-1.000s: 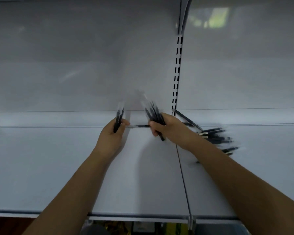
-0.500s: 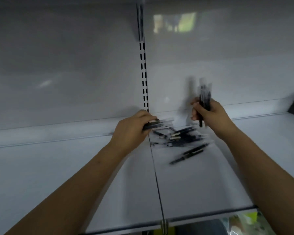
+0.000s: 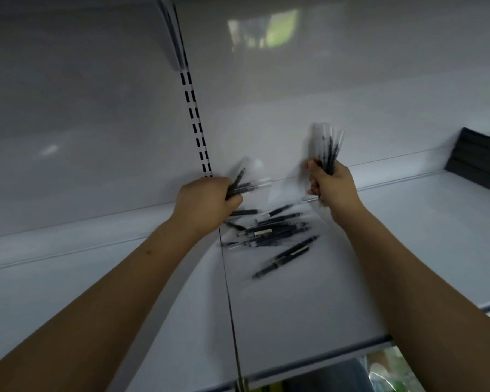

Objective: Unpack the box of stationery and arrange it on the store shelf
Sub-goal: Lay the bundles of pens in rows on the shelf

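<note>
On the white store shelf, head view, a loose pile of black pens lies near the back edge, just right of the seam between two shelf panels. The pens lie flat and cross one another at varied angles; two more lie slightly apart toward the front of the pile.

Left hand: fingers curled round a small bundle of black pens, held above the left end of the pile. The bundle fans out up and to the right — motion blur hides the count.

Right hand: fingers curled round a second bundle of pens, held roughly upright with the ends pointing up. This bundle is clear of the shelf surface and sits above the right end of the pile. Blur again prevents a count.

Both forearms reach in from the lower frame edge, one on each side of the pile.

Behind the shelf, a slotted upright runs up the white back panel, in line with the panel seam. At the far right of the shelf stands a dark stack, well apart from the pens — its contents cannot be identified.
</note>
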